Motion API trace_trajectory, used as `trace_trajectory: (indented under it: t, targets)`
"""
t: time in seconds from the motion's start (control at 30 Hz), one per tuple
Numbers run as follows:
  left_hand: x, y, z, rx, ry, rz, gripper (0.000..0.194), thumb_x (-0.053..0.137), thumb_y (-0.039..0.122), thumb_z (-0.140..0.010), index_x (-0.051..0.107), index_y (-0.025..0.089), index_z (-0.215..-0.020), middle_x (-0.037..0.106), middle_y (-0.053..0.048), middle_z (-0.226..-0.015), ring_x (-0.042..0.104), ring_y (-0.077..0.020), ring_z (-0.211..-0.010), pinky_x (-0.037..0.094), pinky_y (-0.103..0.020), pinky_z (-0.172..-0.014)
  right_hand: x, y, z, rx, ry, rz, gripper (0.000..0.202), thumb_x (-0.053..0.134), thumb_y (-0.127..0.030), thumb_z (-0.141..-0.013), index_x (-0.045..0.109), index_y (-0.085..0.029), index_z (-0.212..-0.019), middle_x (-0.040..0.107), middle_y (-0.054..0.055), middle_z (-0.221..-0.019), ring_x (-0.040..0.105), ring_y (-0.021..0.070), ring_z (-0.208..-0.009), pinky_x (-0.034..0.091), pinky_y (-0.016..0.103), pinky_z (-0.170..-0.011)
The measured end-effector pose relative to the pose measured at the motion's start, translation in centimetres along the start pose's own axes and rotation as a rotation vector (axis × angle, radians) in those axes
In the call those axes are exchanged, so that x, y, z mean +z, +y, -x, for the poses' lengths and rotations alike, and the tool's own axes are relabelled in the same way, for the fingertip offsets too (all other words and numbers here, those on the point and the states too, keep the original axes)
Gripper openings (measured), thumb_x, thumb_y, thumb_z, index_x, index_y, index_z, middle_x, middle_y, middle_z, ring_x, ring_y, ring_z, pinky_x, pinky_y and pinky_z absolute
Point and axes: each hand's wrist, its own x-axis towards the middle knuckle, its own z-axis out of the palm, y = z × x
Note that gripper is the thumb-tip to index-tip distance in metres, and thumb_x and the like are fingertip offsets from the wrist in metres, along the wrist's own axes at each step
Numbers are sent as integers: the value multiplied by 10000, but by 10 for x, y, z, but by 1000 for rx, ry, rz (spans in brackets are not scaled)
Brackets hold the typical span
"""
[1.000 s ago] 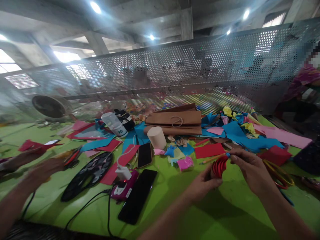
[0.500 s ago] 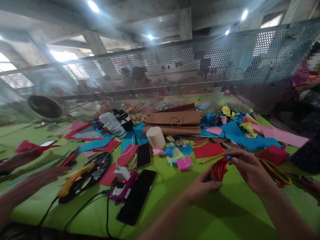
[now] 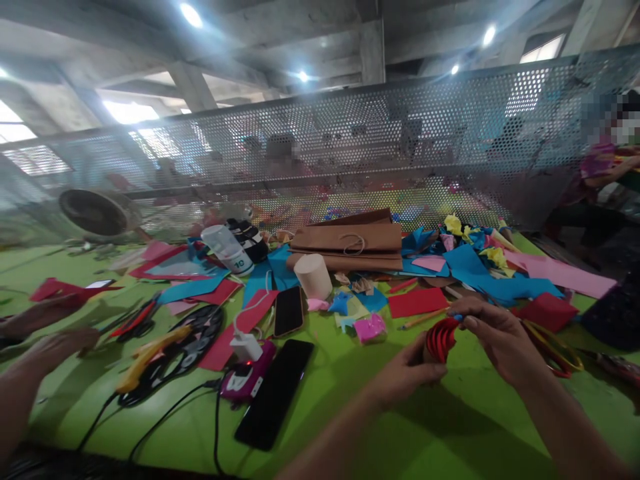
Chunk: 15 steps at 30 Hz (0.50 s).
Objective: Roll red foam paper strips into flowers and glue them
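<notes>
Over the green table, my left hand (image 3: pixel 406 379) grips a piece of red pleated paper (image 3: pixel 440 341) from its left side, with the folds facing up and right. My right hand (image 3: pixel 503 343) pinches a small blue piece (image 3: pixel 457 317) at the top edge of the red paper. What the blue piece is I cannot make out. Beyond my hands lie a flat red paper sheet (image 3: pixel 417 302) and a pencil (image 3: pixel 424 319). Right of my right hand are yellow-and-orange-handled scissors (image 3: pixel 565 357), partly hidden.
A co-worker's hands (image 3: pixel 55 347) are at the left, near orange-handled scissors (image 3: pixel 135 321) and a yellow glue gun (image 3: pixel 150 357). Cords run to a purple power block (image 3: pixel 250 380) beside a black phone (image 3: pixel 275 395). Paper scraps, a cream cylinder (image 3: pixel 313 277) and brown folded paper (image 3: pixel 347 239) lie behind.
The co-worker's near hand has moved left, away from the orange-handled scissors, which now lie on the table. My hands keep nearly the same hold, with the red paper tilted slightly.
</notes>
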Motion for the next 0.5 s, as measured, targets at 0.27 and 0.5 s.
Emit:
trace_trajectory:
  t: [0.27,0.5]
  targets:
    - [2,2,-1,100,99,-45,817,881,414,-769,579,244,-1509,621,-107,-1485,513,-333,-1387,390,-446,-1169,0,2,-1,66,80,6,411,871,-599,-751,864,-310,-1044,775,69,-982,625,220,-829,530,352,-743]
    - [6,4,-2,129,198,-221,695,787,350,-824,567,189,-1463,669,-111,-1421,590,-320,-1322,438,-455,-1165,-3,9,-2,29,109,97,339,824,-598,-804,822,-260,-821,674,29,-751,540,189,-708,453,318,-638]
